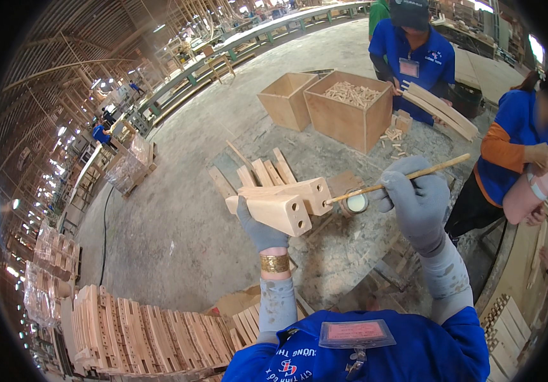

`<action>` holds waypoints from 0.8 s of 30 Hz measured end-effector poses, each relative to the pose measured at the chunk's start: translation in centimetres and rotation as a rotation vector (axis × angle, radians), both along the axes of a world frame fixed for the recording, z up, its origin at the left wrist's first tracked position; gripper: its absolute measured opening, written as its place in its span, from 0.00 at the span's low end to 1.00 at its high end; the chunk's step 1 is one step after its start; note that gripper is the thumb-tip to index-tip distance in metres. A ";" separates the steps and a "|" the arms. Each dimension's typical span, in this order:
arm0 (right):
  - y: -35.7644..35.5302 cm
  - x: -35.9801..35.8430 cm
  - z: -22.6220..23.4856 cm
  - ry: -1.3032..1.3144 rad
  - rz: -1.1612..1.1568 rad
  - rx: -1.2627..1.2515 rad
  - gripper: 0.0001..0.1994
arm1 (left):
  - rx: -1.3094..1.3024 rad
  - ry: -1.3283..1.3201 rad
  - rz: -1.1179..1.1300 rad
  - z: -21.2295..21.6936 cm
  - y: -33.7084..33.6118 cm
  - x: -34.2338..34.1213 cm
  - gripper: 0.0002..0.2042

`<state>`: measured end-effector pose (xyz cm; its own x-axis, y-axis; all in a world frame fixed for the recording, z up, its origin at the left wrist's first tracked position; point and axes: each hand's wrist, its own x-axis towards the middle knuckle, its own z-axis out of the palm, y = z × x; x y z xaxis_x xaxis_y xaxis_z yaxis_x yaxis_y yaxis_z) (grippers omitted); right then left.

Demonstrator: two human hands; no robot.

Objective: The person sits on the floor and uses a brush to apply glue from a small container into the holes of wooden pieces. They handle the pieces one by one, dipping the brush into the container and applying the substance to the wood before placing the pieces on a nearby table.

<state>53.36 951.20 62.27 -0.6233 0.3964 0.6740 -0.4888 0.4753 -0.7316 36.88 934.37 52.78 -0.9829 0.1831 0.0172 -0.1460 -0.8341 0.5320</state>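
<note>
My left hand [261, 230], in a grey glove, is wrapped round two pale wooden furniture pieces held side by side. The nearer piece [267, 213] shows two round holes in its end, and so does the farther piece [290, 190]. Between the gloved fingers of my right hand [417, 198] is a thin wooden stick [443, 166], slanting down to the left. Its tip meets the farther piece's end, at the lower hole. Just right of that end sits a small round pot [356, 202] with whitish contents.
Several wooden pieces [264, 172] stand beyond my left hand. Stacked slotted wood [153, 331] fills the lower left. Ahead are an open box of dowels [344, 121] and a second box [283, 105]. A co-worker [382, 48] holds wooden strips; another person [510, 153] stands at right.
</note>
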 end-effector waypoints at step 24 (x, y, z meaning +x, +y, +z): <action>0.2 0.5 -1.9 0.100 0.039 0.224 0.01 | -0.047 0.036 -0.042 -1.1 -0.7 -0.8 0.27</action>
